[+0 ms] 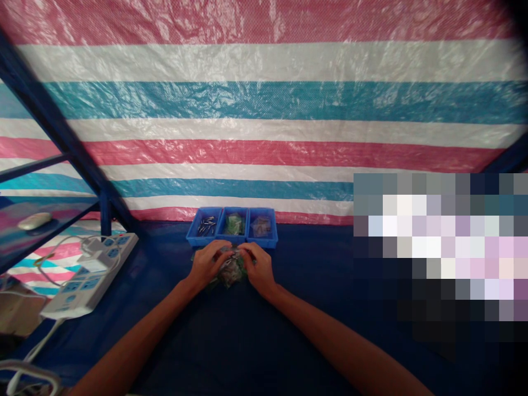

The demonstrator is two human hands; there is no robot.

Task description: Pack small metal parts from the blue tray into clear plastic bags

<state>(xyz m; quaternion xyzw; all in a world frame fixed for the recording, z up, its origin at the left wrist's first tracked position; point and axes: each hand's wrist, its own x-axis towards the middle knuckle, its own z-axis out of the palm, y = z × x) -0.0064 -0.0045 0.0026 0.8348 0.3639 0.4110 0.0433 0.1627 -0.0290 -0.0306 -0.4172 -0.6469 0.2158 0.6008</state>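
Left hand [208, 264] and right hand [258, 267] pinch a clear plastic bag [231, 272] just in front of the blue three-compartment tray [231, 242]; a white power strip [88, 275] sits well left of the tray, along the edge of the dark blue table [173, 330].

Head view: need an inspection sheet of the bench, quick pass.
Surface: dark blue covered table.
Job's things: blue three-compartment tray behind the hands; silver metal pins in the left compartment, green packets in the middle, clear bag in the right. Clear plastic packet with green contents held between the hands.
Clutter: white computer mouse on a side shelf.
Grippers: bare left hand and right hand, fingers pinching the packet.
Cables: white cords at a white power strip.
Surroundings: striped plastic tarp, blue metal frame; pixelated patch hides the right side.
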